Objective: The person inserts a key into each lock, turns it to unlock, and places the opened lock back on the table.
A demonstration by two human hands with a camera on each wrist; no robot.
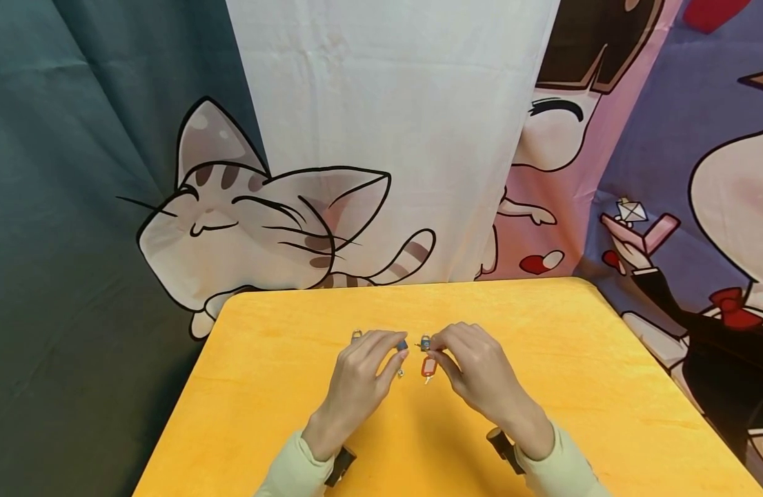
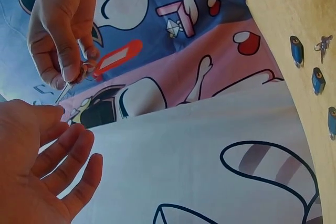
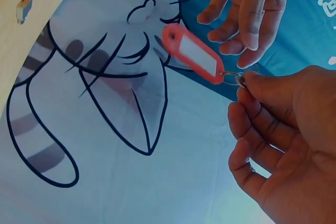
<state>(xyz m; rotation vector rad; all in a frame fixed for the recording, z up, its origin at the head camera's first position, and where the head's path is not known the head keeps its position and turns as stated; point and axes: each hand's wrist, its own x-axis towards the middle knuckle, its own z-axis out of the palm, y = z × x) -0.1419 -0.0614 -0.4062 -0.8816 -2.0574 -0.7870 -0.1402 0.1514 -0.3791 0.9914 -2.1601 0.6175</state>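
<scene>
My right hand [image 1: 481,366] pinches a key ring [image 3: 240,78] between thumb and fingers, above the yellow table. From that ring hangs a red key tag [image 3: 193,53] with a white label. A thin metal key [image 2: 64,92] sticks out of the right fingertips towards the left hand. My left hand [image 1: 359,379] hovers close by, fingers loosely bent and nothing seen in its grasp. In the head view, its thumb and forefinger stand apart. Blue padlocks lie on the table: one [image 2: 297,51], a second [image 2: 318,81] and a third [image 2: 332,121].
Small keys [image 2: 324,48] lie beside a padlock on the table [image 1: 263,386]. A little metal piece [image 1: 401,373] shows under the left hand. Printed cartoon cloth [image 1: 388,103] hangs behind the table's far edge. Both wrists wear dark straps.
</scene>
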